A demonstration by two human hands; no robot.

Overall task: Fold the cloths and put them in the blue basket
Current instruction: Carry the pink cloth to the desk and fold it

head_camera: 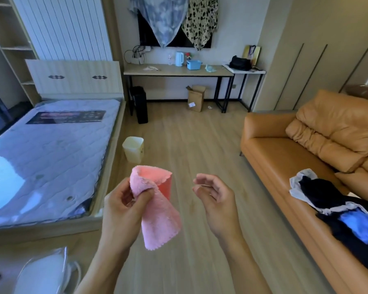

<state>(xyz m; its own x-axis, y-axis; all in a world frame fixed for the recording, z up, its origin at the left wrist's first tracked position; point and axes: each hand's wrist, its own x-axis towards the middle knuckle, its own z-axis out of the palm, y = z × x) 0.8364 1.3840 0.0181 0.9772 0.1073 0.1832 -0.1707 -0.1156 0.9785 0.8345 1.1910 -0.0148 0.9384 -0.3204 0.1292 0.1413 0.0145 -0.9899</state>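
My left hand [123, 206] pinches a small pink fluffy cloth [159, 211] near its top edge, and the cloth hangs folded over in front of me above the floor. To the right of it my right hand [216, 198] is held up with loosely curled fingers and holds nothing. A pile of dark, blue and white cloths [336, 211] lies on the orange sofa's [285, 158] seat at the right. The blue basket [193, 64] stands far off on the long desk [176, 72] against the back wall.
A bare mattress bed [49, 153] fills the left. A pale bin [133, 149] stands on the wooden floor by the bed. A cardboard box [196, 98] and a black bin [139, 105] sit under the desk. A white object [45, 272] is at bottom left.
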